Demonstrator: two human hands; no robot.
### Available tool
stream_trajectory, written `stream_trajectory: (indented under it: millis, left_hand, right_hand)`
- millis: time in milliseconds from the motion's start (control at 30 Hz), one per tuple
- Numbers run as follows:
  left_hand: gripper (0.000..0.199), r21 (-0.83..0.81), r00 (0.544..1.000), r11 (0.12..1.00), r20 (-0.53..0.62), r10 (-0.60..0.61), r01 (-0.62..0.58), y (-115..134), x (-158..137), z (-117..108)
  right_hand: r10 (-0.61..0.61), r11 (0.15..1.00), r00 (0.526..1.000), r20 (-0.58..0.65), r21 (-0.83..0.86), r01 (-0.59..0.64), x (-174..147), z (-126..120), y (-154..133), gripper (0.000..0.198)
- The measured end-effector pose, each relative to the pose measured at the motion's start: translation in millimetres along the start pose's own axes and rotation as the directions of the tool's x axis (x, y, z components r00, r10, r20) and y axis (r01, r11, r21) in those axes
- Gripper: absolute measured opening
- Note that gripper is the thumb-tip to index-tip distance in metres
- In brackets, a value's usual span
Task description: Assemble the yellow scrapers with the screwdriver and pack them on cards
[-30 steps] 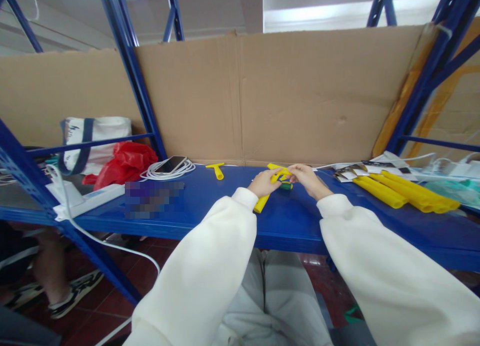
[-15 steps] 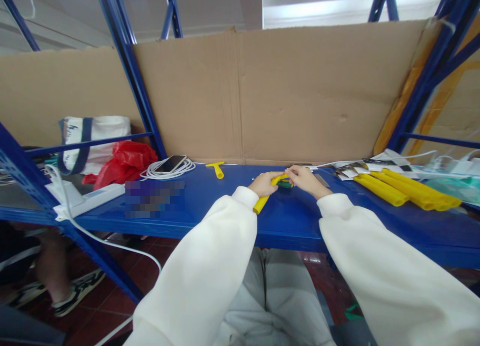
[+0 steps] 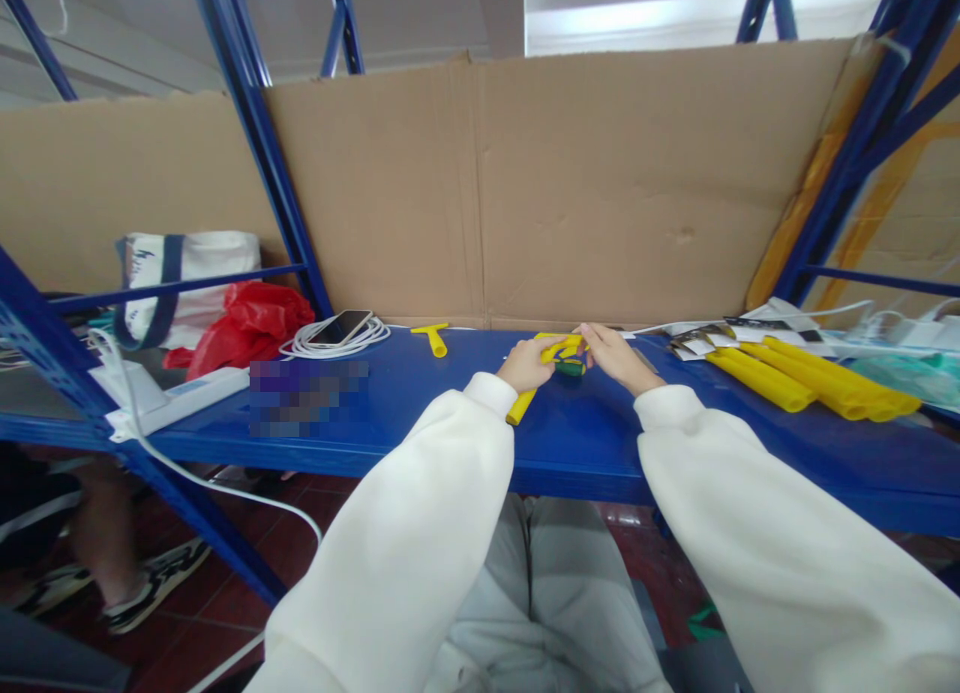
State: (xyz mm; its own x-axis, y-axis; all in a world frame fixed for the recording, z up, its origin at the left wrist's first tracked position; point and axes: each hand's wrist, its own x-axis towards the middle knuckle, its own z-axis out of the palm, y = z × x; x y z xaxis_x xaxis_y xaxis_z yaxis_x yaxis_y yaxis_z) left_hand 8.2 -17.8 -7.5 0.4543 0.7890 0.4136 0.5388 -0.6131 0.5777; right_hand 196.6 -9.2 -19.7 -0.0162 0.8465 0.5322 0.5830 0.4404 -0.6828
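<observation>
My left hand (image 3: 527, 362) is closed around a yellow T-shaped handle (image 3: 523, 407), whose round tube end sticks out below the palm toward me. The fingers of my right hand (image 3: 611, 357) are bent against the right end of its crosspiece. Just beneath the crosspiece, a green and dark object (image 3: 571, 368) lies on the blue table, partly hidden. Farther left rests a similar yellow T-shaped piece (image 3: 435, 339), its tube toward me.
Several yellow tubes (image 3: 810, 378) lie at the right beside flat packets (image 3: 694, 341). A phone (image 3: 343, 327) sits on a coiled white cable (image 3: 300, 345). Left of it are a red plastic bag (image 3: 251, 318) and a white power strip (image 3: 199, 393). Cardboard (image 3: 600, 193) walls the back.
The crosspiece of the held yellow handle has turned slightly and more of it shows between my hands. My right fingers have shifted a little to the right. Everything else stays put.
</observation>
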Motion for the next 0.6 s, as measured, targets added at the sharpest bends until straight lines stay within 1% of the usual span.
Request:
stream_trajectory:
  millis: [100, 200, 267, 333, 400, 467, 533, 600]
  left_hand:
    - [0.058, -0.056, 1.000, 0.998, -0.020, -0.021, 0.020, -1, -1, 1]
    - [0.060, -0.094, 0.996, 0.992, -0.010, -0.083, 0.082, 0, -1, 2]
    - [0.062, -0.130, 0.992, 0.985, -0.034, -0.118, 0.113, 0, 0, 2]
    - [0.063, -0.168, 0.986, 0.978, -0.086, -0.143, 0.127, -1, 2, 2]
    - [0.063, -0.200, 0.980, 0.972, -0.129, -0.152, 0.125, -4, 4, 2]
    - [0.062, -0.208, 0.980, 0.972, -0.144, -0.138, 0.106, -6, 6, 3]
    - [0.060, -0.192, 0.985, 0.978, -0.137, -0.109, 0.082, -8, 7, 5]
    - [0.058, -0.166, 0.989, 0.984, -0.120, -0.090, 0.070, -9, 8, 6]
  right_hand:
    - [0.017, 0.998, 0.998, -0.063, -0.067, -0.021, 7, -2, 15, 0.037]
    - [0.060, 0.973, 0.994, -0.095, -0.216, -0.079, 14, -6, 33, 0.033]
    - [0.097, 0.932, 0.989, -0.110, -0.339, -0.129, 16, -10, 44, 0.035]
    - [0.177, 0.870, 0.978, -0.111, -0.448, -0.208, 16, -16, 54, 0.040]
    - [0.278, 0.800, 0.956, -0.094, -0.529, -0.285, 15, -20, 60, 0.046]
    - [0.349, 0.744, 0.934, -0.084, -0.582, -0.330, 14, -23, 62, 0.051]
    - [0.365, 0.717, 0.927, -0.086, -0.608, -0.339, 11, -25, 63, 0.054]
    - [0.350, 0.713, 0.932, -0.090, -0.620, -0.328, 10, -26, 65, 0.054]
